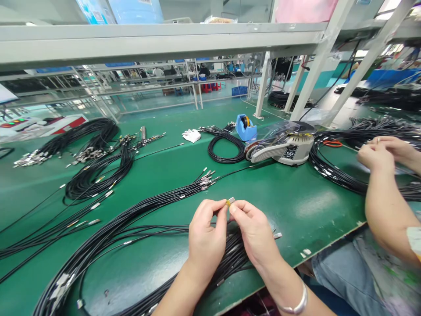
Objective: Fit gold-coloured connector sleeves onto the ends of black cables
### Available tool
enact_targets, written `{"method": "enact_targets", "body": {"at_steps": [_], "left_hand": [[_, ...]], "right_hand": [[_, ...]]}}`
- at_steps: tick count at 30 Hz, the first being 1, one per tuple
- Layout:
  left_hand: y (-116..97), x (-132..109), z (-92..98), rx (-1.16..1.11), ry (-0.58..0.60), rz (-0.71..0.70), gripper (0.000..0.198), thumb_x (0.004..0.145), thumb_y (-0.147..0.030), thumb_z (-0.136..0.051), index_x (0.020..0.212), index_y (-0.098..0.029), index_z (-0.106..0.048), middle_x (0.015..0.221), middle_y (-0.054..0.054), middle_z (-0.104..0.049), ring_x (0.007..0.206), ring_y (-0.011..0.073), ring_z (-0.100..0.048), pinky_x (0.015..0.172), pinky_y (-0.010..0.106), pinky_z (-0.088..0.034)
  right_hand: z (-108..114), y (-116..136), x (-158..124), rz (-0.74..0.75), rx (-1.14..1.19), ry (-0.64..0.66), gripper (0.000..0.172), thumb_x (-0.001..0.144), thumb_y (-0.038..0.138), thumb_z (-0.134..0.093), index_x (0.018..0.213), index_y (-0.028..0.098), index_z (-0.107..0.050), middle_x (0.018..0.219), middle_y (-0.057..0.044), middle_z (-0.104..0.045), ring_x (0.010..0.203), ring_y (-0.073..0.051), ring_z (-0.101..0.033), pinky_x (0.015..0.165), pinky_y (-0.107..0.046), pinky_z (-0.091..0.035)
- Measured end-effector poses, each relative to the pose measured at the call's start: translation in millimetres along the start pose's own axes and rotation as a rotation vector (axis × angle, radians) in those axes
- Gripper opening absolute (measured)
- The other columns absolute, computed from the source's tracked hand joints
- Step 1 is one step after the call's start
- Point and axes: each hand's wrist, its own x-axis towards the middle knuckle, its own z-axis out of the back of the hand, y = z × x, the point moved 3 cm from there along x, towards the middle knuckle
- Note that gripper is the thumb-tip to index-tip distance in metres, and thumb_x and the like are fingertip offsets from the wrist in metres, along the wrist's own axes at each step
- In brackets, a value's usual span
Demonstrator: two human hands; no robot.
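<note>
Grip was pinched closed, left hand [208, 230] and right hand [255, 230] on metal connector [232, 200] | it sat over green table [296, 193], near black cables [234, 250] | I saw blue dispenser [250, 133] held tape roll [246, 121]

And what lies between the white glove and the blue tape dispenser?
In the head view, silvery cable ends of the black coil lie between the glove and dispenser.

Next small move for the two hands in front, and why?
Probably press the yellow bit snug against the silver connector: left hand and right hand pinch close together there, the connector's end jutting out between them.
</note>
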Motion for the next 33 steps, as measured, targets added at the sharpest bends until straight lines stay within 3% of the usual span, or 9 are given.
{"method": "enact_targets", "body": {"at_steps": [2,5,8,13,17,21,26,29,33], "left_hand": [[1,1,0.7,0.012,0.043,0.044,0.010,0.086,-0.022,-0.055,0.089,-0.020,-0.064,0.085,0.000,-0.064,0.079,0.0109,-0.059,0.071,0.022,-0.047],[4,3,1.4,-0.014,0.112,0.177,0.010,0.085,-0.027,-0.056,0.085,-0.020,-0.064,0.082,-0.001,-0.064,0.076,0.0111,-0.059,0.069,0.023,-0.046],[5,3,0.4,-0.076,0.176,0.247,0.010,0.085,-0.028,-0.056,0.085,-0.019,-0.060,0.080,-0.001,-0.063,0.074,0.0111,-0.059,0.070,0.023,-0.047],[7,1,-3.0,-0.084,0.245,0.267,0.012,0.085,-0.026,-0.055,0.095,-0.020,-0.055,0.082,0.000,-0.061,0.076,0.0119,-0.059,0.071,0.024,-0.047],[6,-1,-5.1,0.041,0.308,0.105,0.018,0.088,-0.021,-0.049,0.105,-0.022,-0.054,0.085,0.001,-0.062,0.080,0.0140,-0.059,0.074,0.027,-0.045],[1,-1,-4.7,0.088,0.326,-0.110,0.026,0.088,-0.017,-0.049,0.112,-0.024,-0.056,0.084,0.003,-0.061,0.081,0.0150,-0.057,0.074,0.027,-0.044],[-5,0,-4.3,-0.001,0.387,-0.238,0.034,0.087,-0.011,-0.049,0.116,-0.027,-0.057,0.088,0.003,-0.063,0.083,0.0140,-0.057,0.075,0.027,-0.046],[-5,0,-4.5,-0.127,0.345,-0.188,0.029,0.085,-0.011,-0.053,0.111,-0.025,-0.060,0.088,0.003,-0.063,0.083,0.0134,-0.058,0.076,0.026,-0.046],[2,4,-1.5,-0.365,0.067,0.137,0.023,0.080,-0.018,-0.064,0.103,-0.021,-0.061,0.081,0.001,-0.063,0.079,0.0115,-0.060,0.076,0.023,-0.047]], "right_hand": [[12,10,1,0.069,-0.213,0.022,0.018,0.080,0.033,-0.063,0.080,0.016,-0.063,0.078,-0.002,-0.062,0.074,-0.014,-0.056,0.072,-0.028,-0.046],[33,36,4,0.417,-0.606,0.037,0.014,0.085,0.024,-0.058,0.096,0.020,-0.066,0.088,-0.004,-0.064,0.080,-0.015,-0.057,0.077,-0.029,-0.046],[38,52,6,0.759,-0.900,0.268,0.027,0.086,0.015,-0.056,0.110,0.024,-0.064,0.100,-0.005,-0.062,0.093,-0.017,-0.054,0.083,-0.032,-0.044],[32,58,10,0.911,-1.090,0.418,0.015,0.088,0.019,-0.055,0.095,0.022,-0.068,0.094,-0.005,-0.065,0.087,-0.018,-0.053,0.077,-0.033,-0.043],[31,53,14,0.587,-0.938,0.370,0.011,0.085,0.020,-0.057,0.081,0.019,-0.067,0.083,-0.004,-0.066,0.080,-0.017,-0.055,0.074,-0.032,-0.044],[39,35,22,-0.058,-0.421,0.298,0.012,0.075,0.026,-0.065,0.074,0.014,-0.066,0.071,-0.002,-0.064,0.066,-0.013,-0.056,0.065,-0.026,-0.045],[43,17,24,-0.504,0.177,0.284,0.015,0.061,0.021,-0.073,0.067,0.010,-0.064,0.056,0.000,-0.059,0.050,-0.007,-0.053,0.051,-0.016,-0.042],[41,9,20,-0.619,0.328,0.291,0.012,0.058,0.015,-0.072,0.065,0.009,-0.064,0.056,-0.001,-0.060,0.048,-0.007,-0.055,0.047,-0.015,-0.043],[37,0,10,-0.603,0.470,0.175,0.014,0.061,0.016,-0.074,0.069,0.010,-0.063,0.061,0.000,-0.061,0.050,-0.005,-0.055,0.048,-0.013,-0.045]]}}
